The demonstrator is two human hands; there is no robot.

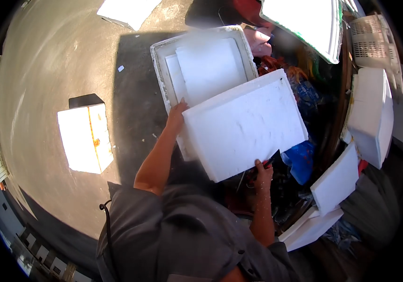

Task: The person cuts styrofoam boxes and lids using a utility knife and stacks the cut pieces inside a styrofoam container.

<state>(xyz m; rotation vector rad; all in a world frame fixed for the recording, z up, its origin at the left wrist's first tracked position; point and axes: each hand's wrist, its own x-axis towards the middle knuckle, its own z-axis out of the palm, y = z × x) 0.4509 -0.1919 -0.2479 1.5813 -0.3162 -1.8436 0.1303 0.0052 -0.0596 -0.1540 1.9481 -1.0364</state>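
A white foam board [248, 124] is tilted in front of me, overlapping the near part of an open white foam box [158, 63]. Loose white foam sheets [211, 66] lie inside that box. At the board's left corner is my left hand [176, 116], its fingers closed around the edge beside the box rim; the fingers are partly hidden. My right hand [263, 175] grips the board's lower edge, thumb on top and the other fingers out of sight. Something small and red shows beside that thumb, too little to name.
On the sunlit concrete at left stands a white foam box [81, 136] with brown tape. To the right, a dark heap holds a blue bag [300, 162]. More foam pieces [335, 178] and a white slotted basket [373, 40] line the right side.
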